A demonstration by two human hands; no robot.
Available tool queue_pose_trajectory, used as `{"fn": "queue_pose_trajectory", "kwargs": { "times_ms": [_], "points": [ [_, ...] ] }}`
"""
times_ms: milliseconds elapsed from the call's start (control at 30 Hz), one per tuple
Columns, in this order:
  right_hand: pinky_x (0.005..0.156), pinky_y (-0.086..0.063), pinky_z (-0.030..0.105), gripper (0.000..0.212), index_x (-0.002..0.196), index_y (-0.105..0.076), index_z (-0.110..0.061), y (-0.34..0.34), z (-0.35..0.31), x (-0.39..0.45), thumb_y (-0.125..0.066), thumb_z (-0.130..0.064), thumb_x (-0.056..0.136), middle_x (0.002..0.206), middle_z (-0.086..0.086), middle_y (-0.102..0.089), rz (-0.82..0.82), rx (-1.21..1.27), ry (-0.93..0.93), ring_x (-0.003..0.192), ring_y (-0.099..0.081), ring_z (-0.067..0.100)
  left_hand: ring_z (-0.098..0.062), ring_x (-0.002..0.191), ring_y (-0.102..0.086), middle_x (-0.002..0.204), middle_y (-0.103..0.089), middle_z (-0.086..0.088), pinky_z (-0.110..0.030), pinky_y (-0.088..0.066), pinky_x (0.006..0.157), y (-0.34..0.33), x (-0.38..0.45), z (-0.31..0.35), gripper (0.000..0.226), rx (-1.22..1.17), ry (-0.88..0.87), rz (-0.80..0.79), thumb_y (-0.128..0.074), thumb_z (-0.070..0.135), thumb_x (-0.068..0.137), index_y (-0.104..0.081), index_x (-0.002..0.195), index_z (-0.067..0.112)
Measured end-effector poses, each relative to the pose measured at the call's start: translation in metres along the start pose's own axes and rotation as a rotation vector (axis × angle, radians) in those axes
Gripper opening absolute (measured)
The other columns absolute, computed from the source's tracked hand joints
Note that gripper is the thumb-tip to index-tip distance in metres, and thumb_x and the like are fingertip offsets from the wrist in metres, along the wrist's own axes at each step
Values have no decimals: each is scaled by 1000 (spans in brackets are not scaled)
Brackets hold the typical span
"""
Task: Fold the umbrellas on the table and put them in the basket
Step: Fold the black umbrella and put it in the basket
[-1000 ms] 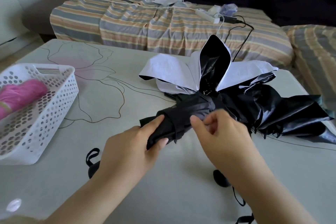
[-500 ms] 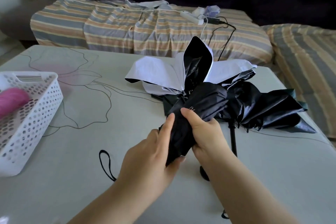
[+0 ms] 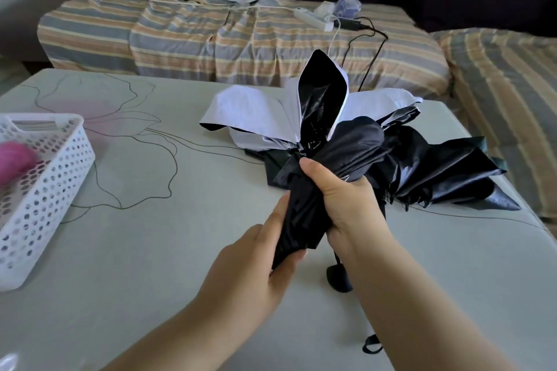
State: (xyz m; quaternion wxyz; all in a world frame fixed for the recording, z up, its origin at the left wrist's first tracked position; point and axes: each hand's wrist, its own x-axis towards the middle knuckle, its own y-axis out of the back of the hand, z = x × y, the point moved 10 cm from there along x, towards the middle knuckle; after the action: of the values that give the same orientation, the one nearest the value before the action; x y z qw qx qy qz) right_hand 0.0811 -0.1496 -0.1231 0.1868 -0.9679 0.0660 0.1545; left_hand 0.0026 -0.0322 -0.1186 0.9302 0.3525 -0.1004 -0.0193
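Hands are working nearest the table's (image 3: pixel 126 295) front edge: the left hand (image 3: pixel 256 274) is gripping the lower end of a black umbrella (image 3: pixel 304 220), and the right hand (image 3: pixel 346 202) is clasping the bundled canopy just above, thumb lying along the fabric. Another black handle (image 3: pixel 339 277) is lying on the table beneath the right wrist. Beyond them, toward the far right corner, a white-and-black umbrella (image 3: pixel 253 114) and a loose black one (image 3: pixel 446 172) are sprawling unfolded. At the left edge, the white basket (image 3: pixel 45 190) is holding a pink umbrella (image 3: pixel 15 159).
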Motion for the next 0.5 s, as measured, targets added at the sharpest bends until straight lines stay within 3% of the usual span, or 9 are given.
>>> {"fn": "queue_pose_trajectory", "kwargs": {
  "times_ms": [67, 133, 233, 300, 400, 500],
  "points": [
    [64, -59, 31, 17, 90, -64, -5, -2, -3, 1, -75, -3, 77, 79, 9, -69, -4, 12, 25, 69, -69, 20, -13, 91, -64, 111, -63, 10, -36, -52, 76, 5, -2, 3, 76, 64, -26, 57, -34, 67, 79, 2, 145, 52],
    [65, -59, 32, 18, 91, -62, -6, -3, -8, 1, -71, 2, 79, 77, 8, -67, -25, 55, 48, 67, -67, 20, -10, 87, -66, 104, -66, 11, -31, -52, 78, 6, 3, -11, 83, -123, 117, 18, -53, 62, 77, -8, 145, 47],
    [68, -59, 36, 23, 96, -61, -5, -9, -6, 0, -70, 4, 78, 78, 10, -67, -122, 131, 15, 67, -67, 22, -24, 80, -71, 96, -71, 2, -33, -55, 79, -24, -3, -24, 96, -763, 476, -328, -73, 59, 62, -31, 142, 28],
    [75, -58, 43, 30, 99, -60, -4, -16, -5, -3, -73, 1, 72, 81, 12, -67, -215, 162, -8, 71, -67, 24, -28, 67, -68, 94, -72, -10, -31, -54, 65, -35, -13, -11, 71, -958, 529, -501, -65, 59, 70, -51, 122, 12],
    [72, -59, 40, 29, 102, -61, -2, -18, -11, -5, -72, -1, 75, 83, 13, -69, -230, 143, 22, 71, -68, 24, -16, 43, -50, 63, -61, 0, -25, -43, 47, -31, -10, -7, 52, -836, 459, -396, -53, 57, 79, -47, 92, 7],
    [70, -59, 42, 29, 101, -59, 1, -13, -16, -3, -74, -2, 77, 83, 15, -67, -159, 3, 92, 72, -67, 27, -6, 41, -47, 55, -52, 5, -19, -39, 46, -11, 2, -14, 41, -392, 319, -183, -53, 62, 81, -42, 96, 26]
  ]
}}
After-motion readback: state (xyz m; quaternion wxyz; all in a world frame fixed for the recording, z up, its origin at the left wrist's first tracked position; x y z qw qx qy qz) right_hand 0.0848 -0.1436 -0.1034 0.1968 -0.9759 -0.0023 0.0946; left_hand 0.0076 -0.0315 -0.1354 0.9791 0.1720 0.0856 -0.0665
